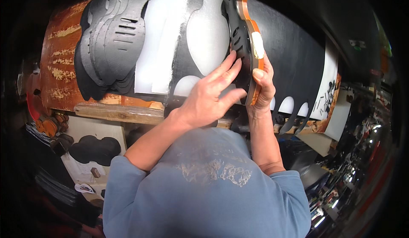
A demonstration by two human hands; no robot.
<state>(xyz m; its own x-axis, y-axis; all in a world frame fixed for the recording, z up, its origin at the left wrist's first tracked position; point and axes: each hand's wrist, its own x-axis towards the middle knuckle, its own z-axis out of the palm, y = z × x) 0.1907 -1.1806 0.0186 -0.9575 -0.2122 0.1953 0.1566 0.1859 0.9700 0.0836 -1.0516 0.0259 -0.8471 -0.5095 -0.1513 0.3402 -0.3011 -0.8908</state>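
Observation:
My right hand grips an orange-edged cutting die, holding it on edge above the table. The die has a wavy outline, a metal rim and a pale patch on its orange side. Its black slotted face is turned to the left. My left hand has its fingers stretched and apart, with the fingertips against that face and the thumb near the lower edge. Part of the right hand's fingers is hidden behind the die. To the left lies a stack of black slotted cut pieces in a similar shape.
White sheets and a black sheet with cut-out holes cover the table, with a wide black sheet at right. A wooden strip edges the table's near side. Below left, a shelf holds a black wavy piece.

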